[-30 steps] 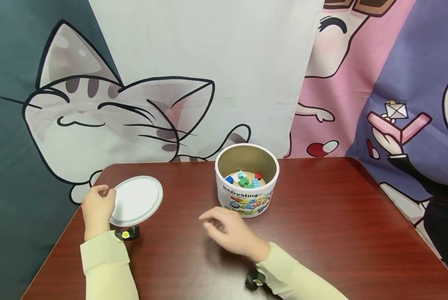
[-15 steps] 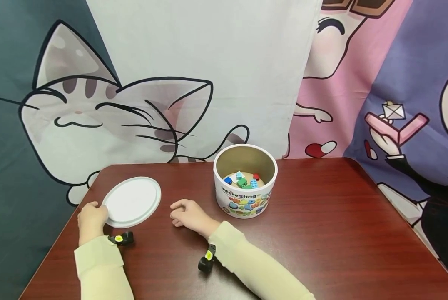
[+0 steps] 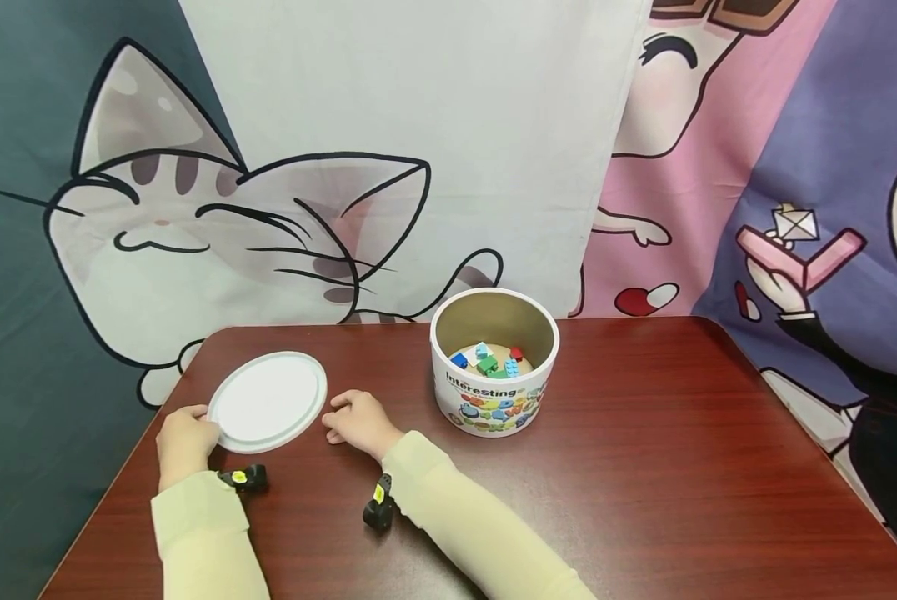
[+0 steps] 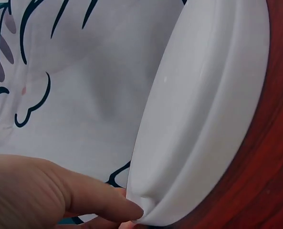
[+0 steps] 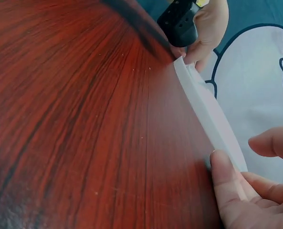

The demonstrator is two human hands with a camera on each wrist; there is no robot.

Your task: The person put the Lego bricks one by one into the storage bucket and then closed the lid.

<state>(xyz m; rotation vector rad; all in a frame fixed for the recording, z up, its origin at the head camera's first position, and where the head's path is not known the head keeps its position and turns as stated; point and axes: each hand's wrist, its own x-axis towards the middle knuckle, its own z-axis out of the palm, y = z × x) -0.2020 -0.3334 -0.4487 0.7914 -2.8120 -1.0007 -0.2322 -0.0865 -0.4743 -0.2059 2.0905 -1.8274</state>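
A round white lid (image 3: 268, 402) with a raised rim lies at the left of the table. My left hand (image 3: 184, 446) pinches its near-left edge; in the left wrist view the thumb (image 4: 124, 207) presses on top of the rim, with fingers partly hidden below. At the lid's right side is my right hand (image 3: 362, 427), fingers loosely bent. In the right wrist view, its thumb (image 5: 222, 167) is right at the rim while the index finger (image 5: 272, 143) stays raised and apart. An uncovered white tub (image 3: 493, 362) with printed "Interesting" lettering stands right of both hands.
Several small building bricks (image 3: 488, 364) in blue, green, red and white lie on the tub's bottom. The brown wooden table (image 3: 681, 467) ends at a printed cartoon cloth (image 3: 456, 125) behind it. Each wrist wears a black camera (image 3: 378, 503).
My right hand has moved left from in front of the tub to the lid's right edge. My left hand has lowered onto the lid's left edge. Lid and tub stay in place.
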